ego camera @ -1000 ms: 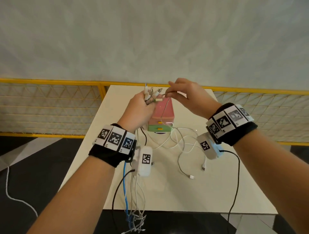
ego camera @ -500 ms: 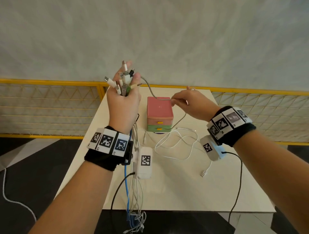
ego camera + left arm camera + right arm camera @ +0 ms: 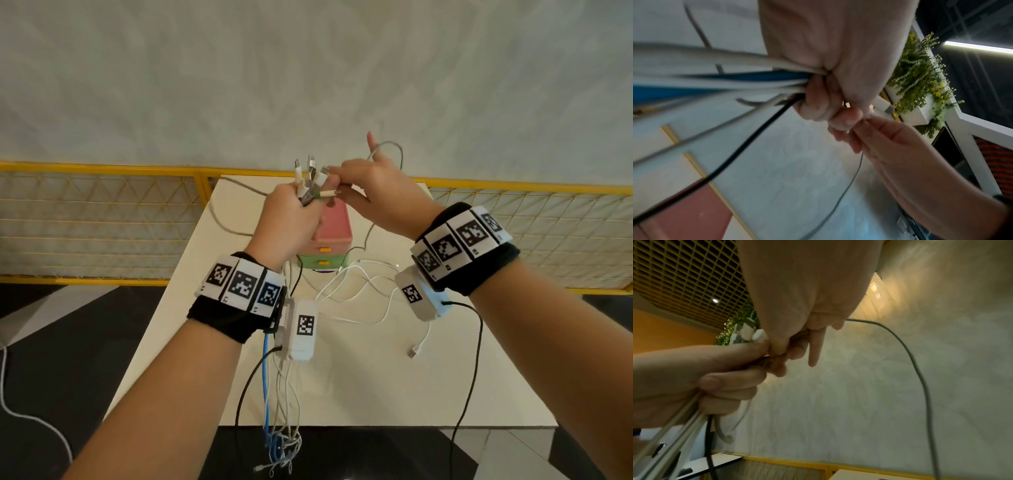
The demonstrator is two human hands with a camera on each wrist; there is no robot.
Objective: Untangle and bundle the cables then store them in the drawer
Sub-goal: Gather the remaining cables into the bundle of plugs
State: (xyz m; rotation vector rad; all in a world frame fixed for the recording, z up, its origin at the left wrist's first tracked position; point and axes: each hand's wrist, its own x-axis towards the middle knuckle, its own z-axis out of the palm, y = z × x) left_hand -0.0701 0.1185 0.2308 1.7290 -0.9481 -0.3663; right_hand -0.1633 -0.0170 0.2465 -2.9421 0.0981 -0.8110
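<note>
1. My left hand (image 3: 291,219) holds a bunch of cables (image 3: 308,186) in a closed fist, plugs up, above the desk (image 3: 342,387).
2. My right hand (image 3: 373,198) pinches a thin grey cable (image 3: 394,150) just beside the plugs; its little finger sticks out.
3. The cables look light, soft and a bit slippery, so I think it is best to hold near the stiff plugs.
4. More white cables (image 3: 356,287) lie loose on the desk before the small drawer box (image 3: 330,236).
5. Tails hang over the near desk edge and may catch; above the desk there is free room.
</note>
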